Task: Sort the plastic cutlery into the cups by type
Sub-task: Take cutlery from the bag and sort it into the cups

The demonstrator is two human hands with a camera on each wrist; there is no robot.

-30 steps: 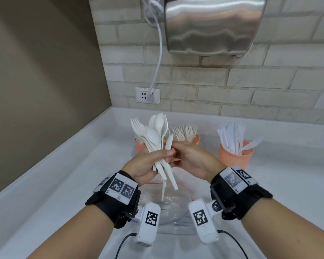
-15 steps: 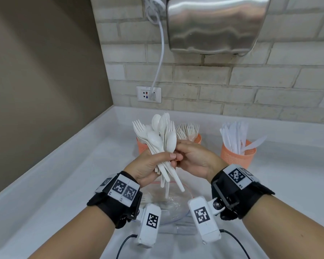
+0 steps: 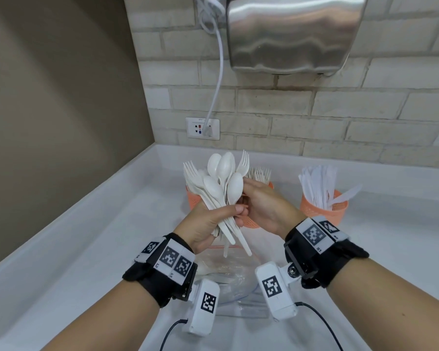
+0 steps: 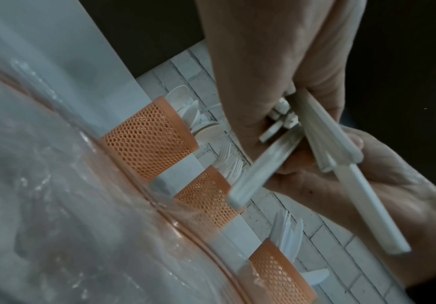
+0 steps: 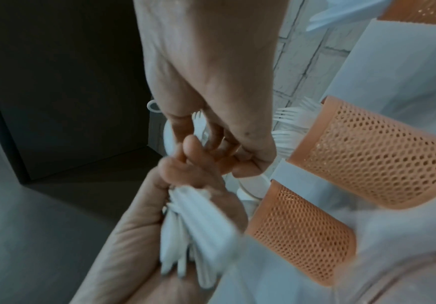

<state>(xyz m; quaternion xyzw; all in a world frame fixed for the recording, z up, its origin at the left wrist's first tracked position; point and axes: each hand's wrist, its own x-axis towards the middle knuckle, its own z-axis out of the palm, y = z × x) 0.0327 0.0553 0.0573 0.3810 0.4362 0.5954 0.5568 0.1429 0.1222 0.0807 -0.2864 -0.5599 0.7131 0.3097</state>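
Note:
My left hand (image 3: 211, 219) grips a bundle of white plastic spoons and forks (image 3: 218, 183) by the handles, heads up, above the counter. My right hand (image 3: 264, 206) is against the bundle's right side, and its thumb and fingers pinch a spoon (image 3: 235, 190) there. In the left wrist view the handles (image 4: 315, 131) stick out below my left hand's curled fingers. Three orange mesh cups stand behind: the left cup (image 3: 192, 198) with spoons (image 4: 183, 111), the middle cup (image 3: 251, 221) with forks (image 3: 260, 173), and the right cup (image 3: 323, 211) with knives (image 3: 317, 183).
A clear plastic bag (image 3: 228, 269) lies on the white counter (image 3: 86, 249) under my wrists. The brick wall behind carries a steel hand dryer (image 3: 289, 34), its cord (image 3: 218, 72) and a socket (image 3: 202, 128). A brown wall closes the left side.
Both hands and the bundle have risen a little. The spoon pinched by my right hand has slid upward along the bundle's right side.

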